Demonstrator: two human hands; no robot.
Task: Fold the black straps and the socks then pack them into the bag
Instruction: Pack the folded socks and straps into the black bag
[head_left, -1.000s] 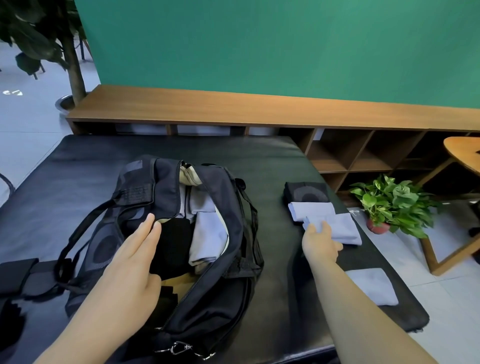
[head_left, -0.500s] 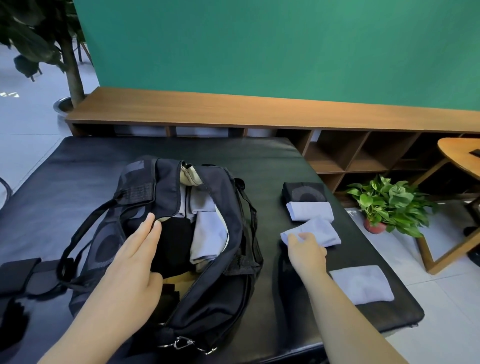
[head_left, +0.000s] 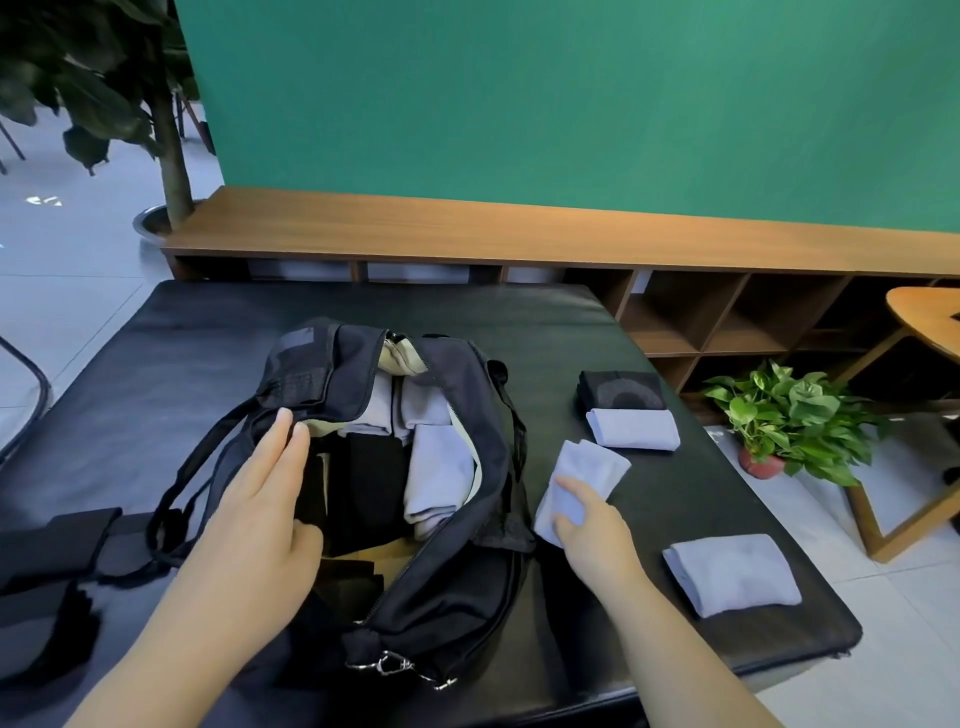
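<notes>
2 hands are at work: your left hand (head_left: 260, 512) rests with straight fingers on the left rim of the open bag (head_left: 452, 587) at the middle of the desk (head_left: 171, 338), while your right hand (head_left: 589, 522) pinches a folded pale sock (head_left: 584, 475) just right of the bag. 2 more folded socks (head_left: 730, 571) lie farther right; black straps (head_left: 49, 551) lie near left.

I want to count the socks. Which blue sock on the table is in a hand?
The folded blue sock beside the bag, pinched by the right hand. The other two blue socks lie untouched.
</notes>
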